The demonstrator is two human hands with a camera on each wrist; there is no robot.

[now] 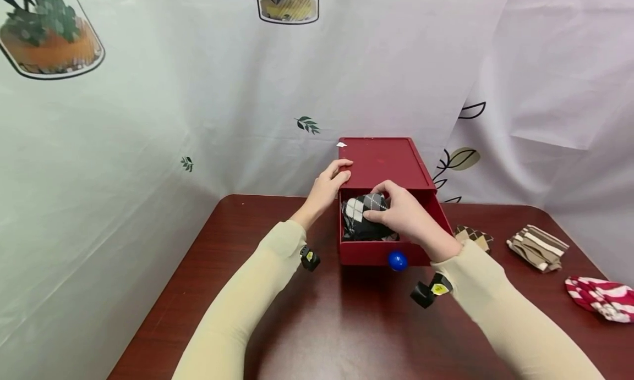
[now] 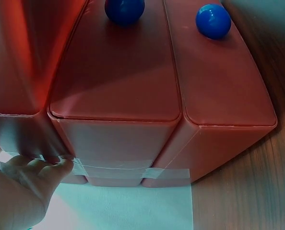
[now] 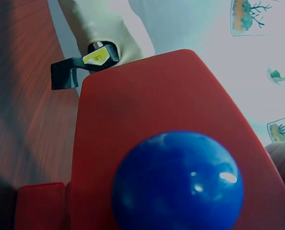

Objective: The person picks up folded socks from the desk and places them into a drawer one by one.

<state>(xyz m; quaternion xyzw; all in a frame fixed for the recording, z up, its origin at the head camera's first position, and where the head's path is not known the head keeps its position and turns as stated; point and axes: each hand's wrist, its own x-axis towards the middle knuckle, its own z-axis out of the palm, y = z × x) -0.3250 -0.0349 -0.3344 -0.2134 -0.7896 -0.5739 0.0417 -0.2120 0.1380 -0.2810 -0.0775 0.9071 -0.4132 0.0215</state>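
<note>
In the head view, a red drawer box (image 1: 378,163) stands at the table's back with its top drawer (image 1: 366,253) pulled out. My left hand (image 1: 324,190) rests its fingers on the box's upper left edge; in the left wrist view, that hand (image 2: 29,187) touches the box's side. My right hand (image 1: 403,212) reaches into the drawer and pinches a folded black, grey and white argyle sock (image 1: 356,212), thumb in front and fingers behind. A blue knob (image 3: 178,184) on the drawer front fills much of the right wrist view, where the right hand is mostly hidden.
On the table (image 1: 297,336), right of the box, lie a brown argyle folded sock (image 1: 474,236), a brown and white striped one (image 1: 539,248) and a red and white one (image 1: 601,298). Two lower drawers with blue knobs (image 2: 213,21) look closed. White patterned cloth (image 1: 247,94) hangs behind.
</note>
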